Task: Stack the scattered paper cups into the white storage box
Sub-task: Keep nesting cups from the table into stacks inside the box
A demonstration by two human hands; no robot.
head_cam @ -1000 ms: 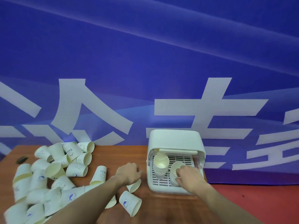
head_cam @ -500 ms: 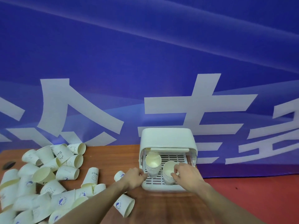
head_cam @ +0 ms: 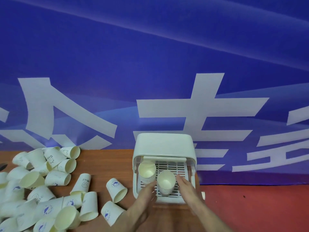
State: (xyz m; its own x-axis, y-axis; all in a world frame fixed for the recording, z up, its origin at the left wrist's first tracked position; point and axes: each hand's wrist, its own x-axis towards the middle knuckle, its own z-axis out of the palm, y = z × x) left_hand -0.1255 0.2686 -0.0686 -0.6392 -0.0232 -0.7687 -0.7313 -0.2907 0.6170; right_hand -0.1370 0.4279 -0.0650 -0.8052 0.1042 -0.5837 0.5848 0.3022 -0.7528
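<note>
Nearest the camera, two bare forearms reach forward over the brown wooden tabletop (head_cam: 103, 166). The left hand (head_cam: 145, 196) and the right hand (head_cam: 187, 190) both lie at the front opening of the white plastic storage box (head_cam: 164, 144), fingers stretched out nearly straight and holding nothing. They flank the right stack of cream paper cups (head_cam: 166, 184), one hand on each side; whether the fingertips touch its wall cannot be told.

The box stands on the tabletop, its rounded lid pushed back and a slotted white tray (head_cam: 173, 167) showing as its floor. Two stacks stand upright on that tray, mouths up: the right stack near the front, and the left stack of cream paper cups (head_cam: 147, 173) just behind and to the left, against the box's left wall.

Left of the box, two loose paper cups with a blue emblem lie apart from the rest: one tipped cup (head_cam: 116, 190) just beside the left forearm, another lying cup (head_cam: 111, 212) nearer the camera. Farther left, a jumbled heap of white paper cups (head_cam: 41, 186), well over twenty, lies on its sides across the tabletop.

Behind it all hangs a blue banner with large white characters (head_cam: 150, 64). A red floor (head_cam: 259, 206) shows to the right.
</note>
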